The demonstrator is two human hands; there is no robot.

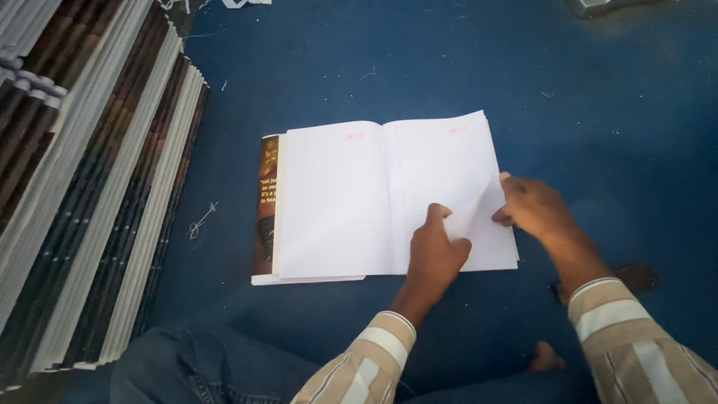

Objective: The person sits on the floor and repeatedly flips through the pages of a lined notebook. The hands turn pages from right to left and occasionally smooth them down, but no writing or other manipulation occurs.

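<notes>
Head view, looking down on a blue floor (449, 67). Near the middle of it, an open notebook (336, 202) with ruled white pages, lying flat, spine running away from the viewer. Under its left side, a second book with a dark brown cover (266, 202), showing as a strip along the left edge and a pale sliver at the near edge.

Left hand (436, 254) resting on the right-hand page, near the lower middle of it, fingers curled together with the tips pressed down on the paper. Right hand (531, 206) at the outer edge of the same page, thumb and fingers closed in a pinch on a lifted sheet (475, 209), which bends up between the two hands. Whether one sheet or several, cannot tell. Both wrists in striped beige-and-white cuffs, reaching in from the near edge of the floor.

Along the left edge of the floor, stacks of notebooks (97, 187) laid in leaning rows, white page edges and dark spines alternating. Between those stacks and the open notebook, a small scrap of thread (200, 221). At the near edge, a knee in blue jeans (194, 359).
</notes>
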